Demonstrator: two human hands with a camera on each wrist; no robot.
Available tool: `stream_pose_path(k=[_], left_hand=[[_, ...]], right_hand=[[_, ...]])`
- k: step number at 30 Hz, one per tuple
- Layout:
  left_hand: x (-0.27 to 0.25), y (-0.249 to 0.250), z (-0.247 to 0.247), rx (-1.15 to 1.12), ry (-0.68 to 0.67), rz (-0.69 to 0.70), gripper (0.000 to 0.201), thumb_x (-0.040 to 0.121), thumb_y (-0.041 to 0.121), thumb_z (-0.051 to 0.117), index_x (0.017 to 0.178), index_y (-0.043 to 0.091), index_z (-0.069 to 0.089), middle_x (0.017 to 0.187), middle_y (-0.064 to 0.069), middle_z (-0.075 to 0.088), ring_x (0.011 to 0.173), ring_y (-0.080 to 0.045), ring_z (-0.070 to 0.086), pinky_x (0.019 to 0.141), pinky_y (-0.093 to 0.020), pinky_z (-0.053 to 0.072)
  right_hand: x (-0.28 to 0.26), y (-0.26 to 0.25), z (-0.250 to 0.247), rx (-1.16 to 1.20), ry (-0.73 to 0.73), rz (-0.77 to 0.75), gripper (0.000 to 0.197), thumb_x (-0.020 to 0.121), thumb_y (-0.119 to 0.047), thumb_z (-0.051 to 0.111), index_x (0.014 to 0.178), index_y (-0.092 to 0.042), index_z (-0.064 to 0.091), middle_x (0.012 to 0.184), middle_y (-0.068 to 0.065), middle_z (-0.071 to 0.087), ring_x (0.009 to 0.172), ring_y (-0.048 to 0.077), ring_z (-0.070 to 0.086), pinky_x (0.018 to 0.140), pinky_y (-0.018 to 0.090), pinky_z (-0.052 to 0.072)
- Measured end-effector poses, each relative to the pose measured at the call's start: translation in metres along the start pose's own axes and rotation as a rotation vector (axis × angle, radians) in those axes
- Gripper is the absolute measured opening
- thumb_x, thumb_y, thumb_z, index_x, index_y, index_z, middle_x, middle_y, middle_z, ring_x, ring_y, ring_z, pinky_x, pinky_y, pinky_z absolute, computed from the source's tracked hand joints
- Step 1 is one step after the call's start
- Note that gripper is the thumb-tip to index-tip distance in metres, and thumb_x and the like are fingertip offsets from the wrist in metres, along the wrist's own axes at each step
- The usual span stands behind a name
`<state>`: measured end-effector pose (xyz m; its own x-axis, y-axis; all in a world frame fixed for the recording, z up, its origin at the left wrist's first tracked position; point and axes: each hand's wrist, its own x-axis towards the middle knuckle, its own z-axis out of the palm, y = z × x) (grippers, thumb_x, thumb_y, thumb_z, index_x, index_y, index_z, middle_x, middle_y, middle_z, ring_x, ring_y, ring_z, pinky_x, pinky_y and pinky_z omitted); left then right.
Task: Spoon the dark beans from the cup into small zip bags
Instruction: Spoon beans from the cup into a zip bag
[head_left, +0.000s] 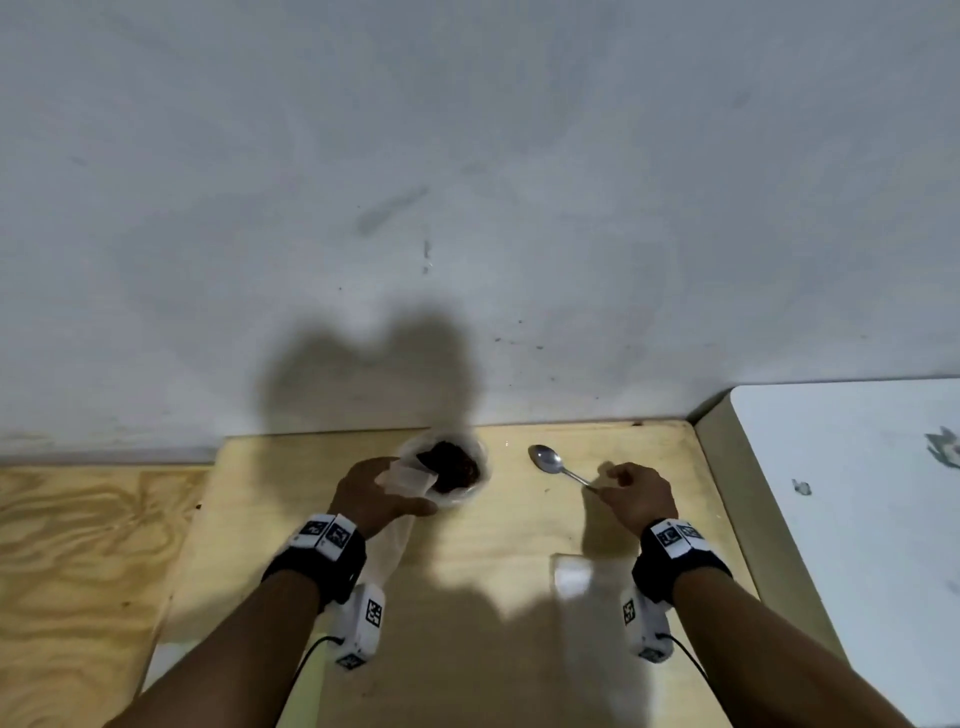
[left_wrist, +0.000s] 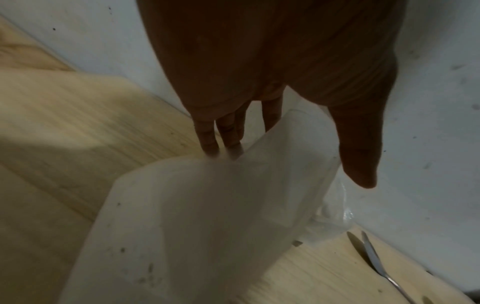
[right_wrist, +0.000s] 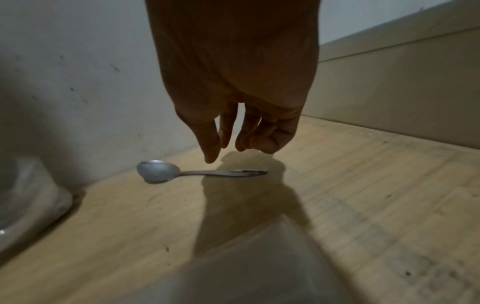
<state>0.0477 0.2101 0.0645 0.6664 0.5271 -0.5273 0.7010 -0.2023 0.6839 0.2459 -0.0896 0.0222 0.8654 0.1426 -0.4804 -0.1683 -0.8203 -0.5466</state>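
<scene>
A clear plastic cup (head_left: 480, 453) of dark beans (head_left: 452, 465) stands at the back of the wooden table (head_left: 493, 545), against the wall. My left hand (head_left: 376, 493) is just left of the cup and holds a small translucent zip bag (head_left: 410, 480) by its top. In the left wrist view the fingers (left_wrist: 207, 135) go behind the bag (left_wrist: 194, 216) and the thumb lies in front. A metal spoon (head_left: 545, 460) lies flat on the table right of the cup. My right hand (right_wrist: 231, 152) hovers over the spoon (right_wrist: 161, 171) handle, fingers loosely curled, holding nothing.
A second empty zip bag (head_left: 574, 577) lies flat on the table under my right wrist. A white tabletop (head_left: 857, 493) adjoins on the right, and a lower plywood surface (head_left: 78, 545) on the left. The grey wall (head_left: 467, 208) closes off the back.
</scene>
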Motion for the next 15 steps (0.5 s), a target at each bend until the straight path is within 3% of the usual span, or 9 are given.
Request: stream_pose_path(k=[2,4,9,12,15], left_hand=[[0.007,-0.002,0.005,-0.027,-0.022,-0.029,0.111,0.024,0.062,0.083,0.125,0.024,0.059,0.118,0.004,0.061,0.109,-0.021,0.062,0.081,-0.027,0.047],[0.011,-0.004,0.009,-0.043,-0.021,-0.056,0.113,0.023,0.062,0.084,0.126,0.024,0.060,0.120,0.002,0.065,0.109,-0.021,0.063,0.083,-0.029,0.050],[0.018,-0.012,0.018,-0.038,-0.026,-0.084,0.128,0.023,0.068,0.085,0.137,0.018,0.054,0.134,-0.006,0.060,0.116,-0.025,0.060,0.097,-0.042,0.052],[0.020,-0.016,0.021,-0.041,-0.018,-0.085,0.128,0.023,0.066,0.086,0.137,0.017,0.054,0.134,-0.006,0.060,0.115,-0.026,0.061,0.095,-0.042,0.053],[0.022,-0.017,0.024,-0.047,-0.009,-0.078,0.126,0.023,0.064,0.085,0.136,0.016,0.054,0.131,-0.007,0.062,0.113,-0.026,0.062,0.094,-0.039,0.053]], right_hand=[[0.007,0.005,0.002,-0.046,-0.013,0.001,0.031,0.082,-0.027,0.076,0.112,-0.019,0.073,0.118,0.006,0.070,0.101,0.023,0.064,0.086,0.023,0.044],[0.010,0.007,0.006,-0.097,-0.001,-0.014,0.019,0.080,-0.025,0.070,0.099,-0.024,0.075,0.107,0.003,0.072,0.086,0.019,0.062,0.080,0.023,0.046],[0.012,0.014,0.010,-0.226,0.019,-0.031,0.009,0.072,-0.025,0.060,0.074,-0.029,0.068,0.089,-0.009,0.064,0.074,0.012,0.060,0.071,0.025,0.050],[0.011,0.012,0.009,-0.296,-0.003,-0.054,0.007,0.075,-0.022,0.058,0.073,-0.027,0.063,0.085,-0.008,0.061,0.074,0.014,0.059,0.079,0.033,0.053],[0.010,0.008,0.007,-0.461,-0.062,-0.086,0.013,0.068,-0.020,0.052,0.078,-0.027,0.056,0.077,-0.009,0.062,0.074,0.015,0.057,0.086,0.039,0.044]])
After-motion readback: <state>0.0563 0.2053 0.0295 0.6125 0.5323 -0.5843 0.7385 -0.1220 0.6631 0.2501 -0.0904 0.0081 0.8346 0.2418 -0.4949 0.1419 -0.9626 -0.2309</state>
